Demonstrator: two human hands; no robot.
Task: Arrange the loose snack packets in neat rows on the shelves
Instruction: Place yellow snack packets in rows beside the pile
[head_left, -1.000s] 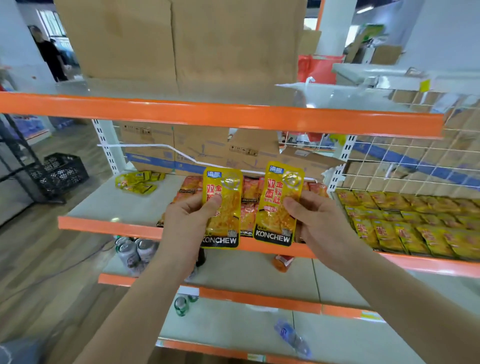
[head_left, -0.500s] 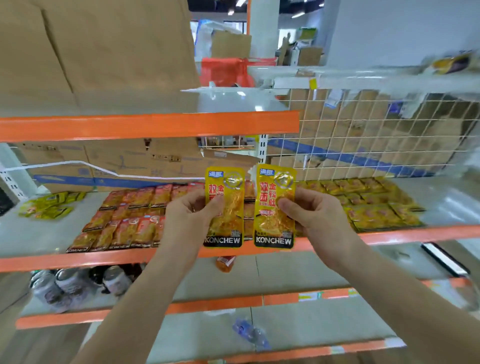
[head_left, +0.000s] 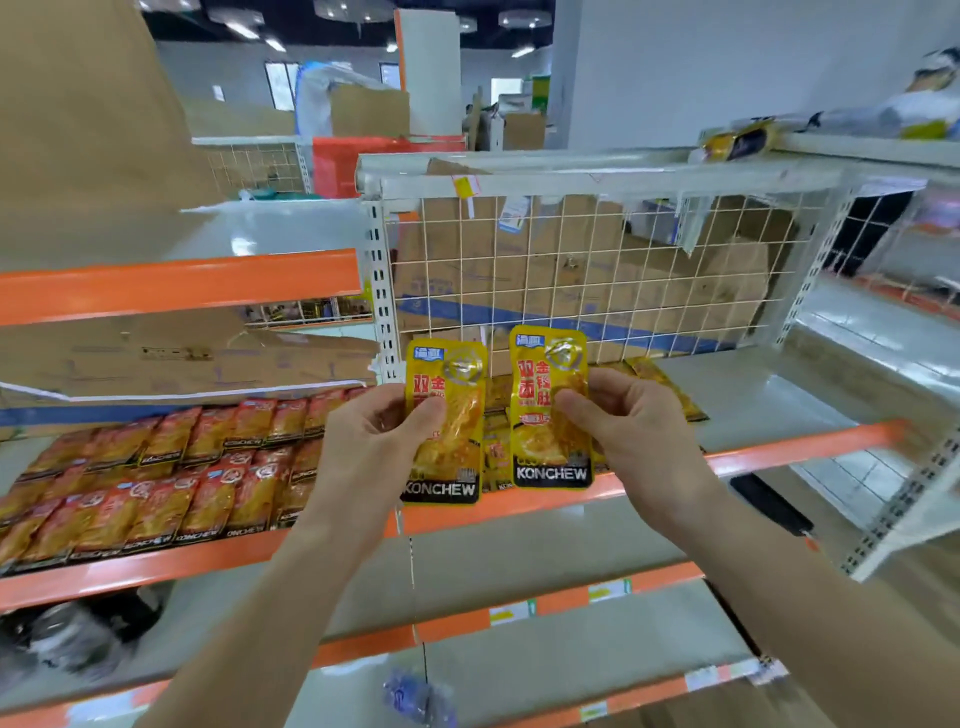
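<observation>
Packets stand upright in both my hands, labels toward me. My left hand (head_left: 374, 441) pinches the left yellow KONCHEW packet (head_left: 449, 457), thumb across its front and fingers behind. My right hand (head_left: 636, 431) pinches the right yellow KONCHEW packet (head_left: 545, 436) the same way. The two sit side by side with a narrow gap between them, the right one a little higher, held up just in front of the orange front edge of the middle shelf (head_left: 769, 405). On the left stretch of that shelf, red KONCHEW packets (head_left: 171, 483) lie flat in tidy rows reaching the front edge. Behind my hands more yellow packets (head_left: 665, 384) lie flat, mostly hidden, running back toward the white wire grid (head_left: 597, 270) at the rear edge, with cardboard (head_left: 717, 280) behind it.
</observation>
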